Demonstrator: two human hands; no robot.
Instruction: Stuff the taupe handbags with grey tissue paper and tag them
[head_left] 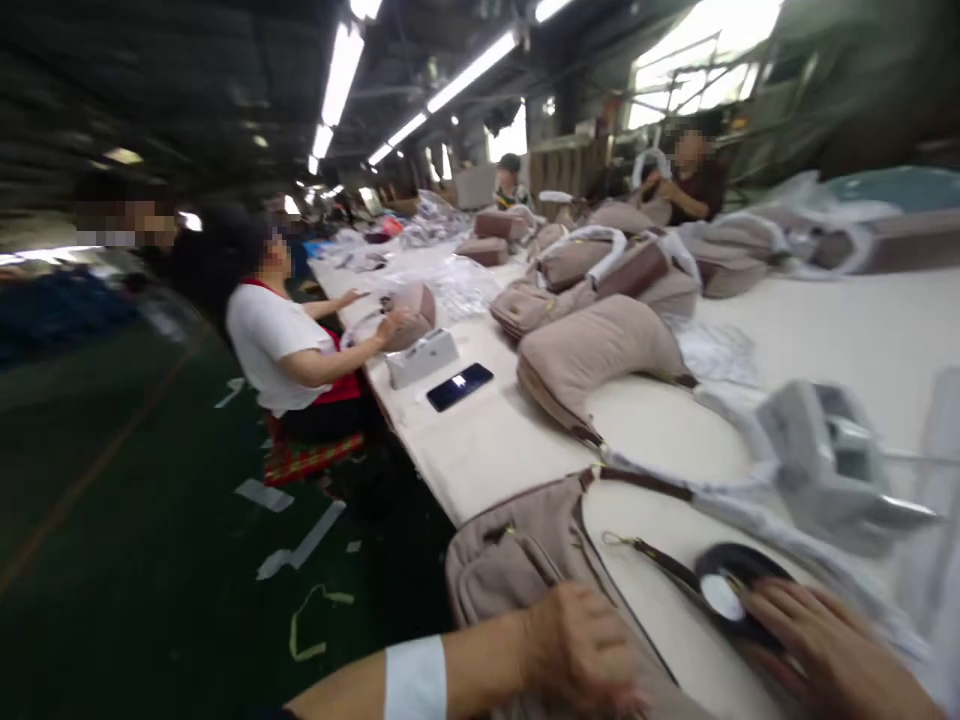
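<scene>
Fluorescent tubes [472, 70] run along the ceiling of a factory hall, above a dark green floor [135, 480] and a long white work table [487, 450] lined with taupe bags in plastic wrap. A seated co-worker [289, 350] handles one beyond a smartphone [460, 387]. A taupe handbag [517, 570] lies at the table's near edge. The left hand [577, 650] curls its fingers against it; the right hand [825, 650] rests spread, unclenched fingers on a round black piece [739, 590] beside its strap.

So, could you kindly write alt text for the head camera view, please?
The person's left hand touches a taupe handbag and the right hand a black round object on a long white table, where more bags lie and a co-worker handles another.
</scene>
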